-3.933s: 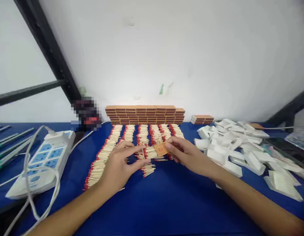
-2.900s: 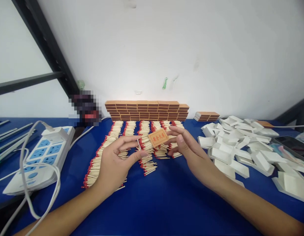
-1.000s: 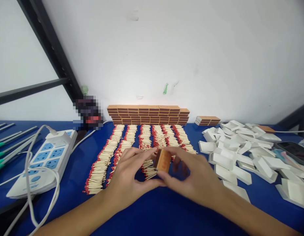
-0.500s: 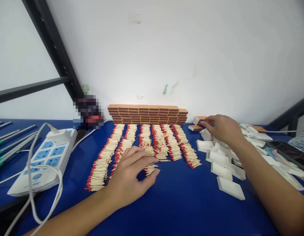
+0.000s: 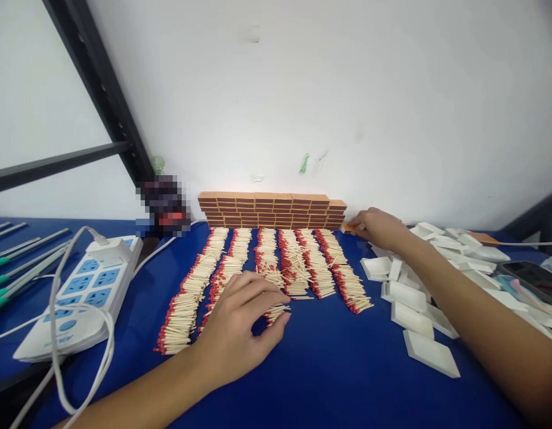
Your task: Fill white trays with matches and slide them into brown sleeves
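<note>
At the right end of the wall of stacked matchboxes [image 5: 271, 208], my right hand [image 5: 378, 228] has its fingertips closed on a small matchbox [image 5: 346, 228], mostly covered by the fingers. My left hand [image 5: 244, 328] rests curved over the rows of matches [image 5: 184, 316], thumb and fingers apart. A small bunch of red-headed matches [image 5: 276, 312] shows between thumb and forefinger, lying on the blue table [image 5: 321, 369]. My left palm hides part of the second row.
White matchbox trays [image 5: 431, 353] lie in a loose pile under and beside my right forearm. A dark phone [image 5: 533, 280] is at the far right. To the left stand a power strip [image 5: 86, 292] with looped white cable and green-handled rods [image 5: 12, 274].
My right hand has moved left and slightly down, from the stacked boxes by the wall to the matchbox beside the brown wall of boxes. My left hand stays nearly still.
</note>
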### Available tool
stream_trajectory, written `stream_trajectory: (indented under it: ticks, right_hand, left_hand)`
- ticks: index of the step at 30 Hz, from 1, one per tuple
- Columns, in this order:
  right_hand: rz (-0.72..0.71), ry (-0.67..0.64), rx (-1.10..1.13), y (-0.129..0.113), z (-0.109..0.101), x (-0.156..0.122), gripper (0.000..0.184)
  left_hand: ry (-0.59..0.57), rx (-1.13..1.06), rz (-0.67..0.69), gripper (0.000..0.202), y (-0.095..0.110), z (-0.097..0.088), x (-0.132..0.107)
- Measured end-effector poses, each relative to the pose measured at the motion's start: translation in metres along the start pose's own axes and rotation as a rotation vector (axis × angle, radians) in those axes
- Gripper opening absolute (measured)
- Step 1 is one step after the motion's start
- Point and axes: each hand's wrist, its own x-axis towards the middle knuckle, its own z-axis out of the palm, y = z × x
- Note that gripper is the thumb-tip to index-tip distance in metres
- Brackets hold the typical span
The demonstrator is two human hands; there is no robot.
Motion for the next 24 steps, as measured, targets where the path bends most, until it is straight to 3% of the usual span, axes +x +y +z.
stream_trajectory:
  ticks: [8, 13, 18, 24]
  right_hand:
    - [-0.036, -0.105, -0.149, 0.01, 0.006, 0.006, 0.02]
    - [0.034, -0.083, -0.115, 0.007, -0.015, -0.001, 0.028]
    - [0.306, 0.063, -0.112, 0.026, -0.046, -0.018, 0.042]
    - [0.568, 0.098, -0.13, 0.052, -0.052, -0.035, 0.048]
  left_hand:
    - [0.018, -0.012, 0.016, 0.016, -0.001, 0.002, -0.002]
    - [0.02, -0.012, 0.023, 0.016, -0.001, 0.002, -0.001]
    - [0.025, -0.013, 0.02, 0.015, -0.001, 0.002, -0.001]
    - [0.028, 0.001, 0.023, 0.015, -0.002, 0.002, -0.001]
